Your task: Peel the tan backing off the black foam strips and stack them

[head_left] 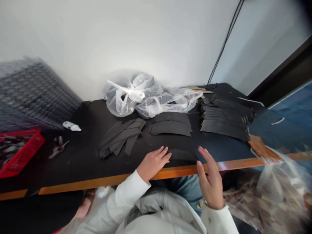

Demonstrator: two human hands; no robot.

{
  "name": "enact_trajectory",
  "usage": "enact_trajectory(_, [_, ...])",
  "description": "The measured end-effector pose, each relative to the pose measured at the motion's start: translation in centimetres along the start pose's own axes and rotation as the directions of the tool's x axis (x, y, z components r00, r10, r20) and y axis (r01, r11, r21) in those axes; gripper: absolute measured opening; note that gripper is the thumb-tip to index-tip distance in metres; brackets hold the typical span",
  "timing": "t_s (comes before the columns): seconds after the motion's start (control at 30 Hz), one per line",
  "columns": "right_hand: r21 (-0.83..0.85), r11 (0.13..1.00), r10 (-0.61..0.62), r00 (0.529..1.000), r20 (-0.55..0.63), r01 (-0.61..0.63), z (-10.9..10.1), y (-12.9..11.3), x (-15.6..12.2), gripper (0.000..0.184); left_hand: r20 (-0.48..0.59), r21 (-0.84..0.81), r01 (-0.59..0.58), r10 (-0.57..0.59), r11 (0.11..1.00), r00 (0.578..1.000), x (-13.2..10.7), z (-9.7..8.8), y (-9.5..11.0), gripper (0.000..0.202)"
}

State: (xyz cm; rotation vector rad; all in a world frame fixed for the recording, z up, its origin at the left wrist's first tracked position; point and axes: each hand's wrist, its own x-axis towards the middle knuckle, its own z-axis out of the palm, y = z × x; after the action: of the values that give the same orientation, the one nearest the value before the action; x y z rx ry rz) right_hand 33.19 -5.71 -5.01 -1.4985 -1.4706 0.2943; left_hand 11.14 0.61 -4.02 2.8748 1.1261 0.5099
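Observation:
My left hand [154,163] lies at the table's front edge, palm down and fingers stretched out, holding nothing. Its fingertips are at the left end of a single black strip [183,157], which is hard to make out against the black tabletop. At that strip's right end is my right hand [211,182], raised at the edge with thumb and fingers apart and nothing in it. Just beyond the hands lies a small stack of black strips [170,125]. To its left is a fanned pile of black strips [122,136], and to its right a larger overlapping row of black pieces [224,118].
Tied clear plastic bags [143,96] sit against the wall. Leftward are a white bottle [71,126], a red basket [26,151] of small parts and a tall blurred grey stack [34,94]. A plastic bag of brown pieces [278,195] hangs at the right edge.

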Motion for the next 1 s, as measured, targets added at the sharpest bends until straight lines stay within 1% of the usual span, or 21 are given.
enact_trajectory(0.13, [0.116,0.984,0.142,0.989,-0.040,-0.137,-1.5,0.8,0.1,0.035,-0.027,-0.031,0.003,-0.003,1.000,1.000,-0.1,-0.4,-0.3,0.029])
enact_trajectory(0.2, [0.165,0.967,0.206,0.977,-0.060,-0.194,-2.1,0.8,0.2,0.032,-0.053,-0.056,0.044,-0.047,0.997,0.997,-0.2,-1.0,-0.7,0.033])
enact_trajectory(0.27, [0.177,0.960,0.234,0.969,-0.077,-0.218,-2.4,0.7,0.5,0.031,-0.086,-0.079,0.115,-0.122,0.990,0.989,-0.2,-1.6,-1.3,0.038])
enact_trajectory(0.33, [0.163,0.968,0.205,0.976,-0.068,-0.192,-2.3,0.5,1.0,0.028,-0.118,-0.109,0.197,-0.210,0.974,0.971,-0.1,-2.4,-2.2,0.038])
enact_trajectory(0.37, [0.150,0.975,0.174,0.984,-0.043,-0.165,-2.1,0.5,1.3,0.027,-0.133,-0.126,0.237,-0.253,0.963,0.958,0.0,-2.9,-2.8,0.036])
enact_trajectory(0.43, [0.109,0.989,0.098,0.994,0.044,-0.103,-1.5,0.6,2.0,0.025,-0.161,-0.159,0.302,-0.327,0.940,0.931,-0.1,-4.2,-4.2,0.033])
enact_trajectory(0.5, [0.046,0.999,0.021,0.989,0.148,-0.028,-0.6,0.8,2.8,0.025,-0.202,-0.174,0.369,-0.400,0.913,0.894,-0.7,-5.9,-5.9,0.033])
enact_trajectory(0.53, [0.009,1.000,-0.021,0.982,0.189,0.020,-0.2,0.9,3.3,0.026,-0.228,-0.171,0.412,-0.442,0.895,0.868,-1.2,-6.9,-7.0,0.034])
enact_trajectory(0.57, [-0.029,0.997,-0.067,0.972,0.225,0.076,0.4,0.9,3.9,0.027,-0.277,-0.147,0.470,-0.492,0.870,0.825,-1.8,-8.0,-8.0,0.034])
enact_trajectory(0.6, [-0.069,0.988,-0.114,0.958,0.263,0.136,0.9,1.0,4.6,0.029,-0.345,-0.094,0.530,-0.527,0.843,0.777,-2.5,-9.1,-9.2,0.034])
enact_trajectory(0.63, [-0.110,0.974,-0.159,0.941,0.298,0.199,1.5,1.0,5.3,0.032,-0.415,-0.009,0.584,-0.535,0.812,0.736,-3.3,-10.0,-10.3,0.034])
enact_trajectory(0.7, [-0.194,0.931,-0.224,0.902,0.369,0.310,2.8,1.1,6.8,0.040,-0.563,0.184,0.662,-0.474,0.727,0.677,-4.8,-11.4,-12.4,0.035])
enact_trajectory(0.73, [-0.237,0.905,-0.238,0.884,0.402,0.352,3.5,1.1,7.5,0.046,-0.547,0.257,0.668,-0.464,0.698,0.696,-5.4,-11.7,-13.3,0.036])
enact_trajectory(0.77, [-0.278,0.880,-0.245,0.869,0.429,0.385,4.2,1.2,8.1,0.050,-0.521,0.318,0.642,-0.437,0.698,0.733,-5.9,-11.7,-14.1,0.037])
enact_trajectory(0.83, [-0.341,0.832,-0.245,0.842,0.480,0.436,5.2,1.3,8.7,0.059,-0.392,0.387,0.528,-0.384,0.756,0.836,-6.4,-11.3,-14.9,0.038])
enact_trajectory(0.87, [-0.361,0.811,-0.245,0.829,0.503,0.460,5.6,1.5,8.7,0.061,-0.325,0.394,0.461,-0.349,0.795,0.879,-6.5,-10.9,-15.1,0.038])
enact_trajectory(0.9, [-0.375,0.793,-0.247,0.816,0.522,0.480,5.8,1.6,8.5,0.063,-0.269,0.389,0.403,-0.316,0.828,0.910,-6.5,-10.6,-15.0,0.037])
enact_trajectory(0.93, [-0.386,0.778,-0.249,0.807,0.535,0.496,5.9,1.8,8.1,0.064,-0.233,0.381,0.361,-0.289,0.851,0.929,-6.4,-10.3,-14.8,0.036])
enact_trajectory(1.0, [-0.399,0.758,-0.256,0.798,0.545,0.515,5.6,2.0,7.2,0.066,-0.195,0.369,0.305,-0.247,0.878,0.949,-6.0,-10.1,-14.0,0.033])
